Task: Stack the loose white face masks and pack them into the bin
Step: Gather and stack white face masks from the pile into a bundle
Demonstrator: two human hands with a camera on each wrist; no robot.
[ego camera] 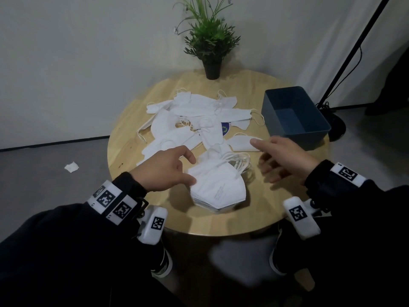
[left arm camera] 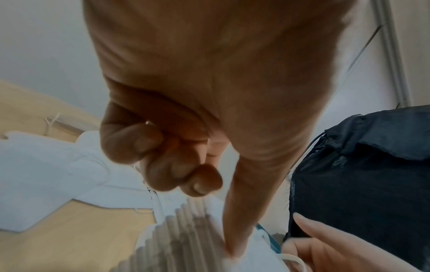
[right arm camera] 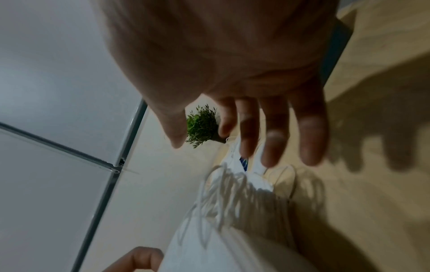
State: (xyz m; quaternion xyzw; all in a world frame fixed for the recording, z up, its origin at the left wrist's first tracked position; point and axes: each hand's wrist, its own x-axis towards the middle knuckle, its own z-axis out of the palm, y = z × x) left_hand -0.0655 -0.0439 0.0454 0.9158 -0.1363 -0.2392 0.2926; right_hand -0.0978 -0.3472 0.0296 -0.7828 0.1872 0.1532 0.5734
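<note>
A stack of white face masks (ego camera: 219, 187) lies near the front of the round wooden table (ego camera: 132, 120), with its ear loops (ego camera: 236, 160) bunched at the far end. My left hand (ego camera: 190, 168) sits at the stack's left edge. Its thumb (left arm camera: 235, 220) touches the top mask while the other fingers (left arm camera: 163, 162) are curled in, holding nothing. My right hand (ego camera: 263, 158) hovers to the right of the stack with fingers (right arm camera: 274, 147) spread, above the loops (right arm camera: 232, 193). Loose masks (ego camera: 192, 111) lie scattered behind. The empty blue bin (ego camera: 309, 138) stands at the right.
One loose mask (ego camera: 241, 141) lies by my right thumb. A potted plant (ego camera: 210, 41) stands at the table's far edge. A black stand (ego camera: 345, 63) rises behind the bin. A paper scrap (ego camera: 72, 167) lies on the floor, left.
</note>
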